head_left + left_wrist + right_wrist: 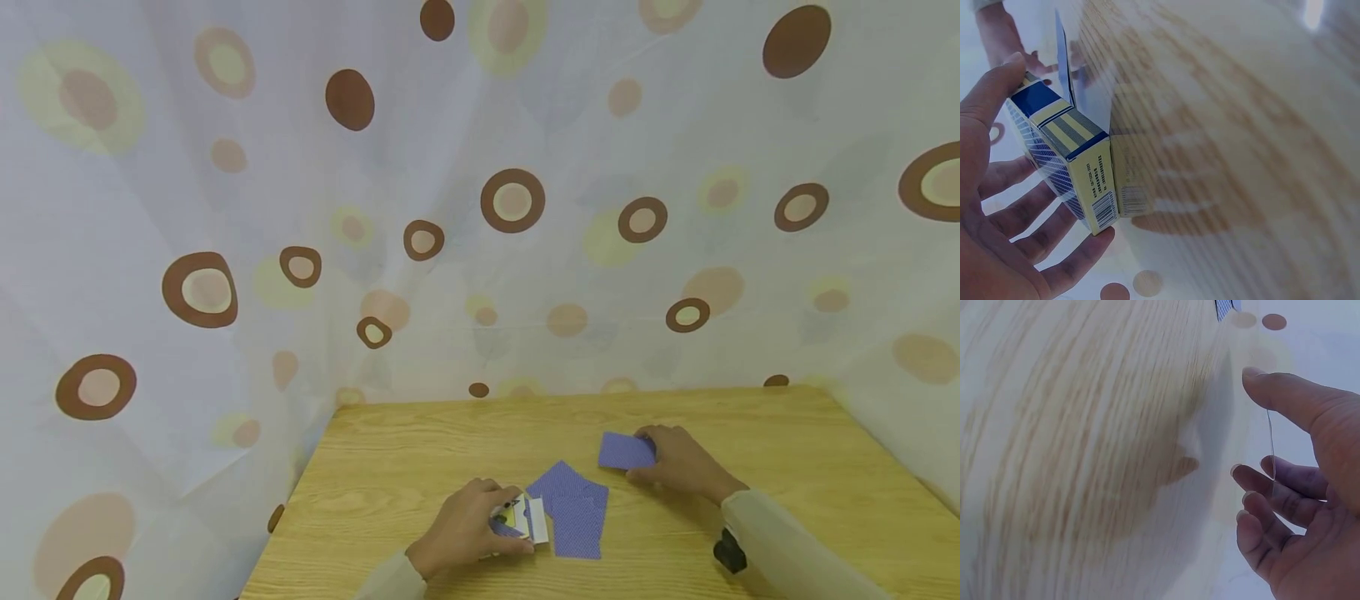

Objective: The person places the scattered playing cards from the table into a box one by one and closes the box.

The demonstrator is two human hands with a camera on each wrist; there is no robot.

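Note:
On the left side of the table, my left hand [467, 527] grips a playing card box [1063, 134] with its thumb on one side and fingers on the other. The box is pale yellow and blue, with a barcode on one side; its white flap [538, 522] sticks out at the right end. Several blue-backed playing cards [577, 530] lie overlapping just right of the box. Farther back and to the right, my right hand [678, 460] pinches a blue-backed card [626, 451] by its right end. In the right wrist view that card [1271, 447] shows only as a thin edge.
A wooden table [420, 442] lies under everything. Behind it and to both sides hangs a pale curtain [465, 133] with brown and yellow spots. A small black object [729, 552] sits at the right wrist.

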